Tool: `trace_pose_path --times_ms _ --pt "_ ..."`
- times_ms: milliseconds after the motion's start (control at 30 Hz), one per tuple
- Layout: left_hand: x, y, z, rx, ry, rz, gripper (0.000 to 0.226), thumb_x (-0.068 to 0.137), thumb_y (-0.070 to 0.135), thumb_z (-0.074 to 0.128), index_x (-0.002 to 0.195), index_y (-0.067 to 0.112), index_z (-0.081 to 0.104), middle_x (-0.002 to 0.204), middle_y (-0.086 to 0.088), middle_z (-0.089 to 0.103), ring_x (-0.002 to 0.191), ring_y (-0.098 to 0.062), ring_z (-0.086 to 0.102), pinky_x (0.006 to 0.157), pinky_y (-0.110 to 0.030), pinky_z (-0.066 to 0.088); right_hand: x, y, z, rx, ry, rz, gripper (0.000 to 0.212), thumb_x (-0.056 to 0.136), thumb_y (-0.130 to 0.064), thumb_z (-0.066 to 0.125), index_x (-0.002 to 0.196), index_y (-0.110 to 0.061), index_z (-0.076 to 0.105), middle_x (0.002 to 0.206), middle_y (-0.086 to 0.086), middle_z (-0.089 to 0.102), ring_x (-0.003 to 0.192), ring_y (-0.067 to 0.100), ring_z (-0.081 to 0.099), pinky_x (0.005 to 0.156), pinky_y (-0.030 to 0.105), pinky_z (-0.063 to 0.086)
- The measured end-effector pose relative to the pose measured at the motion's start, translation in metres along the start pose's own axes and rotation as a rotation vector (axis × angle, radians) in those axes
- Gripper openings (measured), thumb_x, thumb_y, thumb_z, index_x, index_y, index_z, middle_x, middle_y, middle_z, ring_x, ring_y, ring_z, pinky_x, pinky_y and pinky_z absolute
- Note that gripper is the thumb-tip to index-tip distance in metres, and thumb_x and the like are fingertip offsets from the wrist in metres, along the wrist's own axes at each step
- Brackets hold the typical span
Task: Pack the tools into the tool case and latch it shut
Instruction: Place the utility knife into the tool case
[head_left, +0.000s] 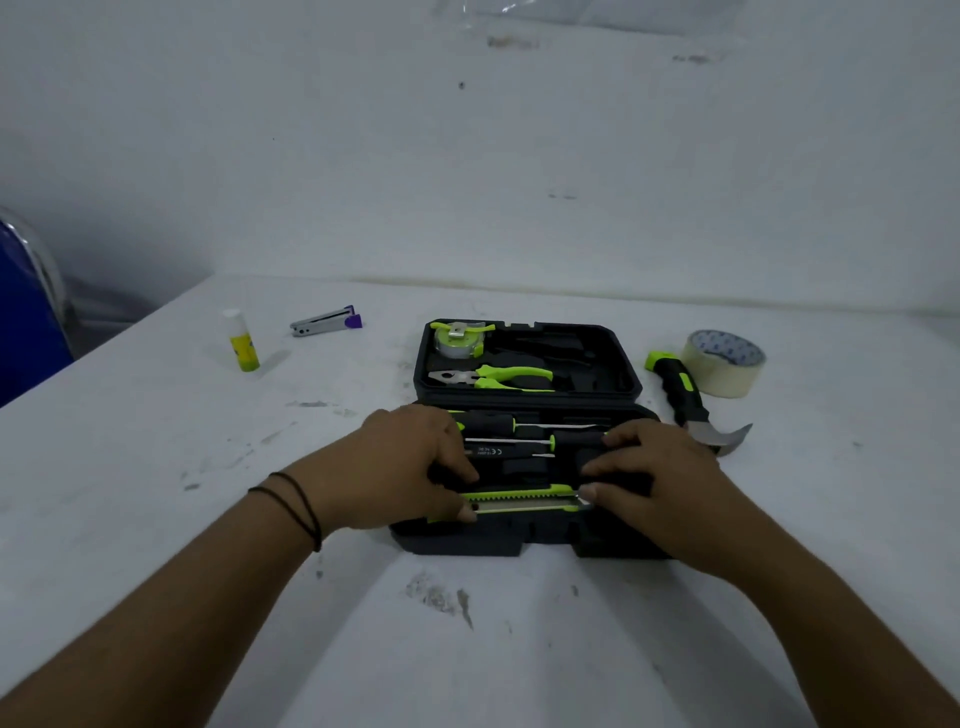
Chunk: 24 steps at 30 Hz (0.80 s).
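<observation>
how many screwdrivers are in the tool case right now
2 show: upper screwdriver and lower screwdriver, both in the near half of the tool case; the hands may hide others.
</observation>
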<state>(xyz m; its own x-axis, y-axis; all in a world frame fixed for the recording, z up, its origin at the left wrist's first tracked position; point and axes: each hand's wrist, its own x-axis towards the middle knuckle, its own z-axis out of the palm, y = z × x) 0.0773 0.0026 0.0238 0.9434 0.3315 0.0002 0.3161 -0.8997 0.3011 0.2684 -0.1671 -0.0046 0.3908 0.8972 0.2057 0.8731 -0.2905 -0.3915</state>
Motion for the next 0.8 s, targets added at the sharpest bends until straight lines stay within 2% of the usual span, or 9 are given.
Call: trace_pose_path --times_ms 100,200,300,400,500,567,667,733,800 --pt "0.003 0.008 0.003 0.058 -0.025 -0.025 0.035 0.075 0.046 0.069 0.107 0.032 0.068 0.104 0.013 0.048 0.106 -0.007 0.041 0.095 -0.031 0.034 -0.005 -0.003 0.013 -0.028 0.033 -0.023 0.045 0.072 -0.064 0.045 0.099 -0.037 0.07 0.126 -0.007 0.051 0.122 0.014 0.04 0.102 0.039 0.03" --pt "0.005 0.009 0.002 0.095 -0.043 -0.069 0.035 0.075 0.047 0.069 0.108 0.034 0.068 0.101 0.015 0.042 0.11 -0.007 0.037 0.098 -0.032 0.028 -0.006 -0.004 0.024 -0.054 0.068 -0.034 0.055 0.071 -0.063 0.028 0.097 -0.038 0.07 0.129 -0.007 0.05 0.125 0.015 0.036 0.098 0.033 0.023" --pt "0.008 0.012 0.0 0.122 -0.053 -0.103 0.032 0.074 0.045 0.07 0.105 0.034 0.069 0.098 0.014 0.042 0.109 -0.008 0.037 0.098 -0.033 0.028 -0.006 -0.005 0.028 -0.077 0.128 -0.048 0.048 0.076 -0.056 0.031 0.093 -0.037 0.071 0.123 -0.009 0.053 0.122 0.013 0.038 0.093 0.03 0.023" --pt "0.012 0.015 -0.003 0.169 -0.09 -0.123 0.029 0.076 0.043 0.07 0.101 0.029 0.071 0.098 0.011 0.052 0.105 -0.011 0.04 0.096 -0.033 0.029 -0.004 -0.007 0.032 -0.098 0.17 -0.056 0.044 0.078 -0.054 0.033 0.091 -0.036 0.071 0.117 -0.011 0.055 0.119 0.011 0.038 0.09 0.028 0.022" --pt "0.016 0.018 -0.005 0.274 -0.166 -0.117 0.029 0.079 0.044 0.066 0.104 0.031 0.069 0.1 0.01 0.044 0.114 -0.015 0.038 0.099 -0.035 0.027 -0.002 -0.007 0.033 -0.088 0.178 -0.071 0.045 0.078 -0.054 0.031 0.091 -0.036 0.071 0.116 -0.012 0.054 0.118 0.009 0.037 0.089 0.027 0.02" --pt "0.019 0.019 -0.006 0.292 -0.203 -0.117 0.028 0.079 0.045 0.065 0.103 0.03 0.069 0.103 0.008 0.047 0.114 -0.017 0.039 0.097 -0.034 0.028 -0.002 -0.006 0.033 -0.084 0.177 -0.084 0.047 0.078 -0.055 0.029 0.092 -0.036 0.07 0.118 -0.012 0.053 0.119 0.009 0.036 0.089 0.026 0.019" --pt "0.021 0.017 -0.007 0.239 -0.217 -0.13 0.026 0.08 0.044 0.065 0.099 0.028 0.071 0.098 0.01 0.056 0.105 -0.015 0.046 0.086 -0.03 0.03 -0.001 -0.005 0.032 -0.078 0.134 -0.081 0.054 0.075 -0.062 0.025 0.1 -0.038 0.066 0.123 -0.016 0.047 0.122 0.003 0.029 0.09 0.024 0.014" --pt "0.022 0.016 -0.008 0.167 -0.174 -0.162 0.024 0.08 0.046 0.063 0.089 0.026 0.072 0.083 0.011 0.06 0.087 -0.012 0.051 0.078 -0.029 0.031 0.0 -0.005 0.028 -0.06 0.098 -0.071 0.044 0.081 -0.061 0.037 0.106 -0.038 0.063 0.126 -0.018 0.044 0.123 0.002 0.027 0.092 0.024 0.012" --pt "0.026 0.019 -0.008 0.106 -0.065 -0.189 0.03 0.081 0.049 0.061 0.077 0.021 0.071 0.08 0.003 0.065 0.075 -0.011 0.054 0.071 -0.027 0.032 0.002 -0.004 0.021 -0.056 0.052 -0.063 0.034 0.086 -0.053 0.047 0.113 -0.037 0.06 0.126 -0.018 0.042 0.124 0.002 0.028 0.096 0.027 0.013"
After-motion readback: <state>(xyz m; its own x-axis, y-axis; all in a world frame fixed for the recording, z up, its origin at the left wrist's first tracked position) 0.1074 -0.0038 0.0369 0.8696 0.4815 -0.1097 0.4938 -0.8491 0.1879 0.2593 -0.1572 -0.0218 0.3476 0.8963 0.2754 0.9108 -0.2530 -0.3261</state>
